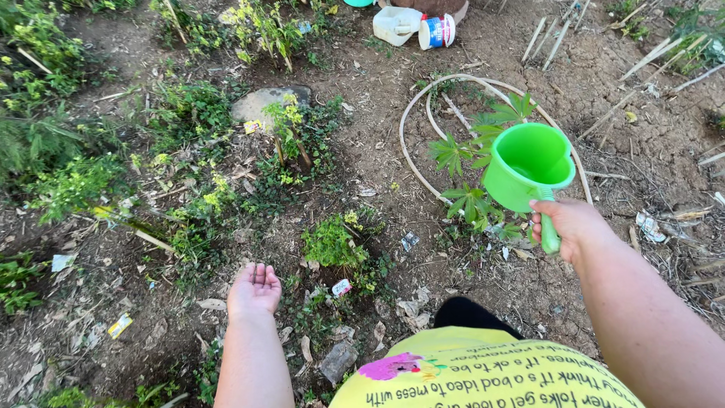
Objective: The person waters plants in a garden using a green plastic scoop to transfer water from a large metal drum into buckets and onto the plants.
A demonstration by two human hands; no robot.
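Bare garden soil [362, 98] with small green plants fills the head view. At top lie a white jug [396, 24] and a white-blue-red labelled can [437, 32]. Right hand [568, 224] clenches a green scoop [529, 166] by its handle; left hand [254, 289] hangs open, palm up.

Left arm reaches forward and down, bare forearm straight. Left hand [254, 289] open, palm turned up, fingers [261, 273] lightly curled together, holding nothing and touching nothing. Right arm extends forward from lower right, forearm bare, wrist slightly bent inward. Right hand [568, 225] closed in a fist-like grip around a handle, thumb side toward the camera, knuckles uppermost. The two hands are well apart, right held higher than left.
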